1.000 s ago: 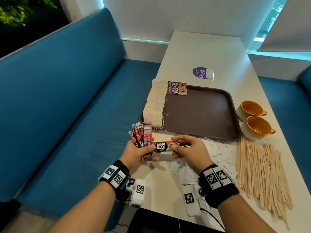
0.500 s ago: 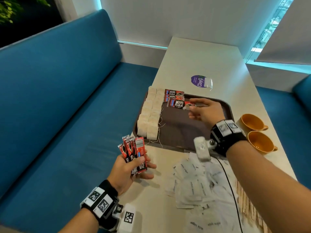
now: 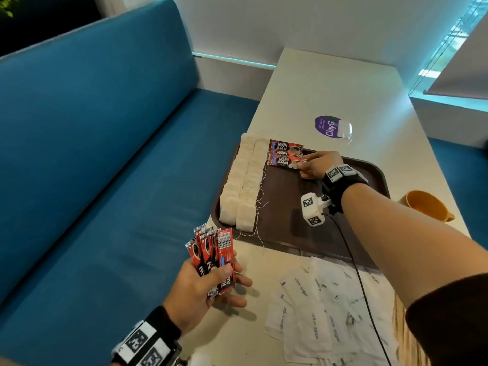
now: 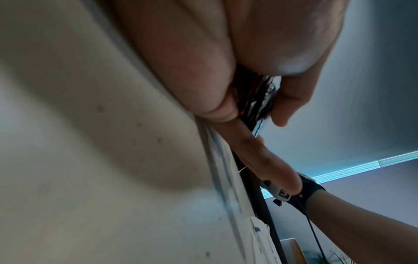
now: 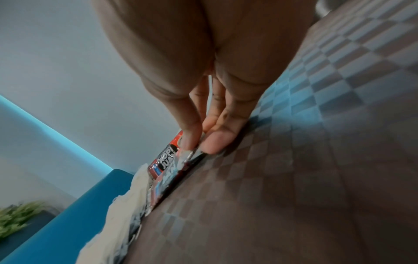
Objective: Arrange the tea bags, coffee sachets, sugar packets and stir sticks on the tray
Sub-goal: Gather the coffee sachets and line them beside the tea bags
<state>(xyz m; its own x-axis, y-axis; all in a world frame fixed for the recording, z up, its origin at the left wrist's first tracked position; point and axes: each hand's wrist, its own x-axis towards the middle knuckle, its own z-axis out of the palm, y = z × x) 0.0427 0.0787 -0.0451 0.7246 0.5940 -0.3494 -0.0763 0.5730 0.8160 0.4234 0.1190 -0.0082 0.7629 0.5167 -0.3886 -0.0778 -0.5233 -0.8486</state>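
**Q:** What does the tray hold?

**A:** The brown tray [image 3: 369,175] lies on the counter [image 3: 317,83]. Two rows of tea bags [image 3: 243,186] run along its left side, strings trailing onto the tray floor. Beside their far end, three coffee sachets [image 3: 285,154] lie overlapped at the far rim. The rest of the tray floor is bare.

**Q:** State of each grip?

**A:** My right hand [image 3: 317,165] reaches across the tray; thumb and fingertips [image 5: 214,141] pinch the right end of the nearest sachet [image 5: 167,157], which sits low on the tray. Whether it rests fully flat, I cannot tell from the wrist view. My left hand [image 3: 200,289] is curled round a fanned bundle of sachets [image 3: 214,254], held upright above the counter's left edge, near the tray's front left corner.

**Q:** What borders the tray?

**A:** White sugar packets [image 3: 311,307] are scattered on the counter just in front of the tray. Stir sticks [image 3: 406,334] show at the lower right, mostly behind my forearm. An orange cup [image 3: 425,204] stands just right of the tray. A purple sticker [image 3: 330,126] lies beyond the far rim. A blue bench [image 3: 105,154] runs along the counter's left edge.
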